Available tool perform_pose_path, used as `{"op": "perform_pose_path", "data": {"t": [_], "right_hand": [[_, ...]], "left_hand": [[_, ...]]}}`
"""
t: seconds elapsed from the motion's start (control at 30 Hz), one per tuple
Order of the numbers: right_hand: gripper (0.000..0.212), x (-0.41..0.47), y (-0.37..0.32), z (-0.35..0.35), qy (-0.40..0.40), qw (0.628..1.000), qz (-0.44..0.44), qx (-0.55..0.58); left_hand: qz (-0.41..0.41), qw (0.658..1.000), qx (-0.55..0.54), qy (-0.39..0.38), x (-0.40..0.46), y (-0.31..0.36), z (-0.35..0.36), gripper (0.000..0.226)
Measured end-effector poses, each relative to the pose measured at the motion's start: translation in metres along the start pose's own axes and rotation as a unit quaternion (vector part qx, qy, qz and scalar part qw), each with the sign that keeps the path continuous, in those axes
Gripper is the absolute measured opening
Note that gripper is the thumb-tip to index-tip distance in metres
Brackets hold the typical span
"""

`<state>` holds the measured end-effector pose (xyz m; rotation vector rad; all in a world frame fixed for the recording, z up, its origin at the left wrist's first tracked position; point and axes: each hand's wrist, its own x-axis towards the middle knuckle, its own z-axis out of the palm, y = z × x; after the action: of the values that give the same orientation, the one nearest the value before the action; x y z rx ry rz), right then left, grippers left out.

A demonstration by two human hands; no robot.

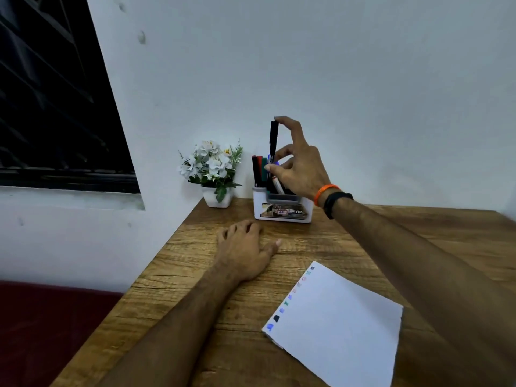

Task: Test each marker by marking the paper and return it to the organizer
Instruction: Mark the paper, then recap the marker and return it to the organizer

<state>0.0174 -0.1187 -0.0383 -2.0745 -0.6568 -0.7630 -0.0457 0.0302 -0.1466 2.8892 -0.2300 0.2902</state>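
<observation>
Pale blue-white wall (335,79) backs a wooden table (377,233), and we sit at its near side looking down over both forearms. Our right hand (296,166) reaches out to the white organizer (282,209), which stands at the far edge of the table against the wall; the thumb and fingers pinch an upright black marker (273,138), index fingertip on its top end, so that the marker stands above the organizer's grey cup with its lower end down among the other markers (259,170). We cannot tell whether that lower end touches the bottom. Our left hand (245,247) rests flat on the wood just in front of the organizer, fingers loose and spread, holding nothing, well apart from the right hand. We count one organizer and one marker in hand; the markers standing in the cup show black, red, green and blue caps, with a white-barrelled one leaning, but the hand hides part of the cup, so we cannot give their number. One sheet of white paper (340,325) lies near us on the right, with a row of about nine small coloured marks along its left edge. One small white pot of white flowers (212,169) stands just left of the organizer. A dark window (55,107) fills the upper left.
</observation>
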Motion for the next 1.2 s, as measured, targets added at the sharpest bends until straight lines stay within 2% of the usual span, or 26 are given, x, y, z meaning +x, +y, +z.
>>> {"op": "perform_pose_path", "data": {"t": [0.23,1.03,1.13,1.2], "right_hand": [[0.09,0.022,0.005,0.019,0.026,1.0,0.003,0.002],[0.088,0.025,0.003,0.029,-0.051,0.997,0.026,-0.054],[0.082,0.025,0.002,0.031,-0.061,0.995,0.017,-0.081],[0.065,0.023,0.003,0.033,-0.065,0.99,0.007,-0.122]], "left_hand": [[-0.006,1.0,-0.004,-0.002,0.002,-0.002,0.003,0.068],[-0.006,1.0,0.005,-0.003,0.002,-0.001,0.002,0.068],[-0.009,1.0,0.004,-0.003,0.002,-0.001,0.002,0.068],[-0.008,1.0,0.005,-0.001,0.003,-0.001,0.003,0.068]]}}
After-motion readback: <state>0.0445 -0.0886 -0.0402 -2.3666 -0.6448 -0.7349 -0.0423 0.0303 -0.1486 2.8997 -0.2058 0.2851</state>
